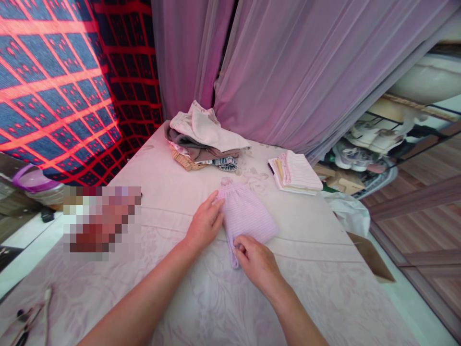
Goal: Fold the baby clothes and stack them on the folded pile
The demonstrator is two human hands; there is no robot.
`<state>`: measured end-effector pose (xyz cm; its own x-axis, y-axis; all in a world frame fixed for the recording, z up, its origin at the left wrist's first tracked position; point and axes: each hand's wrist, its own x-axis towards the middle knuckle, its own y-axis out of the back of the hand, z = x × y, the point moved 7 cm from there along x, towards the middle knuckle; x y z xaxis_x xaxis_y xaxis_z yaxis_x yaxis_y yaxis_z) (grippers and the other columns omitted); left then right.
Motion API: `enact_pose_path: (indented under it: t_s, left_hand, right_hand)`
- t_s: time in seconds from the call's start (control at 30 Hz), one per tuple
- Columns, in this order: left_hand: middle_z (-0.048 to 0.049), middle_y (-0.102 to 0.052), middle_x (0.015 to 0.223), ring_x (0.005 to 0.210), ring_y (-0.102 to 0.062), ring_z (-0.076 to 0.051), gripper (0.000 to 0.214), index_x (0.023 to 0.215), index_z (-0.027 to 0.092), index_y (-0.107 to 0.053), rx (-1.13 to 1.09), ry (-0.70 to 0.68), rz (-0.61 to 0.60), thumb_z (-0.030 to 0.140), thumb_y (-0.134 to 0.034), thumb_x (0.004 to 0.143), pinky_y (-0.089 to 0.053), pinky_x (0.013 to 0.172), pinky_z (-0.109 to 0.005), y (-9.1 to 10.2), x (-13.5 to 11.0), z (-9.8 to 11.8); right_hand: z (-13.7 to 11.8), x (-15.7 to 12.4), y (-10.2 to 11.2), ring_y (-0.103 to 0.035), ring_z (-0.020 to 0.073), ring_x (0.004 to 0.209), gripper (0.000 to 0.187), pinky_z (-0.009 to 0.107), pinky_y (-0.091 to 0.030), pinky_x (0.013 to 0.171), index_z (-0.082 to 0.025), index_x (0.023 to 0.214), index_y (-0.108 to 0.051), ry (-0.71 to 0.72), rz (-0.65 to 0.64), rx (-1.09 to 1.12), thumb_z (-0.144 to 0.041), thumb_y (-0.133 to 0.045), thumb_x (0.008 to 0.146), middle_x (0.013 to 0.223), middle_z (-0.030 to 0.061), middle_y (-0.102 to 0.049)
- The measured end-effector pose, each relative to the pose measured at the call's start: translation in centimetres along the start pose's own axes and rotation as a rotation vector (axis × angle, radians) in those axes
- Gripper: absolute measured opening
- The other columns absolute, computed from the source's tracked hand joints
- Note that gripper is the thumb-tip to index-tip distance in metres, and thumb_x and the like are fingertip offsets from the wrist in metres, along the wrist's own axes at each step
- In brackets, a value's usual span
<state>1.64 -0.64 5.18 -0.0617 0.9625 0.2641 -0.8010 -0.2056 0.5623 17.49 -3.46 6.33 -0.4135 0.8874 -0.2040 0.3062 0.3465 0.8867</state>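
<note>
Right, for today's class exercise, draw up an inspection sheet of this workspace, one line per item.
surface: pale pink floral sheet spread over the work area
job's things: lilac striped knit garment, lying folded on the sheet
clutter: loose pile of mixed clothes; folded stack of pale cloth; pixelated patch hiding whatever lies there
hands: left hand flat against the garment's side; right hand gripping its lower edge
cables: nothing seen
surroundings: lilac curtain; red-and-blue patterned cloth; shoes; cardboard box; wooden floor
</note>
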Motion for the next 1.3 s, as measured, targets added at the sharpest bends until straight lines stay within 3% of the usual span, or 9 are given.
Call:
enact_pose_path:
  t_s: [0.07, 0.17, 0.3, 0.43, 0.57, 0.8, 0.93, 1.07, 1.3]
  left_hand:
    - [-0.0069, -0.049, 0.144, 0.134, -0.040, -0.029, 0.036, 0.122, 0.025, -0.063, 0.143, -0.107, -0.119, 0.024, -0.053, 0.088, -0.027, 0.112, -0.054, -0.6, -0.3, 1.0]
    - [-0.0047, -0.053, 0.141, 0.135, -0.038, -0.030, 0.033, 0.120, 0.029, -0.063, 0.252, -0.083, -0.240, 0.029, -0.053, 0.089, -0.021, 0.112, -0.060, -1.3, -0.5, 0.9]
    - [-0.0038, -0.054, 0.140, 0.134, -0.040, -0.029, 0.032, 0.120, 0.029, -0.063, 0.259, -0.050, -0.237, 0.028, -0.051, 0.090, -0.022, 0.111, -0.059, -1.3, -0.4, 0.2]
    - [-0.0039, -0.055, 0.139, 0.133, -0.042, -0.027, 0.032, 0.119, 0.030, -0.064, 0.236, -0.055, -0.216, 0.027, -0.050, 0.090, -0.023, 0.111, -0.057, -1.3, -0.3, -0.2]
    - [-0.0047, -0.055, 0.139, 0.132, -0.043, -0.027, 0.032, 0.119, 0.029, -0.064, 0.233, -0.056, -0.214, 0.028, -0.050, 0.090, -0.023, 0.111, -0.057, -1.3, -0.4, -0.2]
    - [-0.0067, -0.057, 0.137, 0.128, -0.048, -0.024, 0.031, 0.118, 0.028, -0.064, 0.191, -0.070, -0.183, 0.028, -0.049, 0.090, -0.021, 0.112, -0.056, -1.0, -0.4, 0.0]
    - [-0.0093, -0.058, 0.135, 0.125, -0.052, -0.023, 0.031, 0.118, 0.025, -0.063, 0.147, -0.063, -0.140, 0.028, -0.049, 0.090, -0.024, 0.112, -0.055, -0.8, -0.2, -0.3]
    - [-0.0102, -0.061, 0.131, 0.123, -0.054, -0.024, 0.031, 0.115, 0.023, -0.064, 0.087, -0.073, -0.086, 0.027, -0.049, 0.089, -0.029, 0.111, -0.054, -0.6, -0.1, -0.6]
    - [-0.0107, -0.059, 0.132, 0.125, -0.052, -0.021, 0.035, 0.117, 0.020, -0.061, -0.097, -0.017, 0.273, 0.033, -0.045, 0.089, -0.039, 0.108, -0.040, 2.6, 0.4, -2.2]
  right_hand:
    - [0.5, 0.1, 0.0, -0.058, 0.0119, 0.069, 0.016, 0.022, -0.037, 0.065, -0.023, 0.090, -0.066, 0.025, 0.003, 0.076, -0.023, -0.051, 0.084, 0.080, -0.0014, -0.068]
    - [3.2, 0.0, 0.8, -0.057, 0.0131, 0.062, 0.023, 0.023, -0.037, 0.060, -0.022, 0.078, -0.066, -0.031, 0.070, 0.165, -0.033, -0.048, 0.086, 0.069, -0.0009, -0.067]
    - [8.8, -0.7, 1.4, -0.057, 0.0140, 0.054, 0.028, 0.024, -0.038, 0.053, -0.021, 0.068, -0.064, -0.284, 0.126, 0.276, -0.042, -0.052, 0.082, 0.063, 0.0002, -0.067]
    - [11.4, -1.6, 0.2, -0.057, 0.0103, 0.048, 0.023, 0.020, -0.037, 0.046, -0.019, 0.081, -0.066, -0.485, 0.062, 0.721, -0.041, -0.062, 0.076, 0.071, 0.0014, -0.071]
    - [10.4, -2.5, -0.7, -0.063, 0.0093, 0.060, 0.028, 0.016, -0.036, 0.044, -0.018, 0.085, -0.065, -0.587, 0.066, 1.095, -0.039, -0.075, 0.069, 0.091, 0.0054, -0.073]
    - [8.2, -2.0, -1.9, -0.065, 0.0128, 0.068, 0.036, 0.019, -0.045, 0.050, -0.021, 0.086, -0.062, -0.569, 0.256, 1.525, -0.039, -0.081, 0.061, 0.080, 0.0003, -0.071]
    - [7.7, -1.0, -1.9, -0.057, 0.0115, 0.053, 0.031, 0.019, -0.040, 0.045, -0.020, 0.078, -0.059, -0.635, 0.335, 1.568, -0.038, -0.079, 0.061, 0.062, -0.0030, -0.064]
    - [6.8, 0.0, -0.6, -0.065, 0.0154, 0.069, 0.029, 0.026, -0.052, 0.061, -0.021, 0.085, -0.060, -0.586, 0.337, 1.584, -0.030, -0.075, 0.062, 0.079, -0.0001, -0.072]
    - [5.5, 0.4, 0.6, -0.065, 0.0139, 0.064, 0.024, 0.023, -0.052, 0.056, -0.022, 0.083, -0.060, -0.630, 0.324, 1.666, -0.018, -0.074, 0.064, 0.074, -0.0014, -0.071]
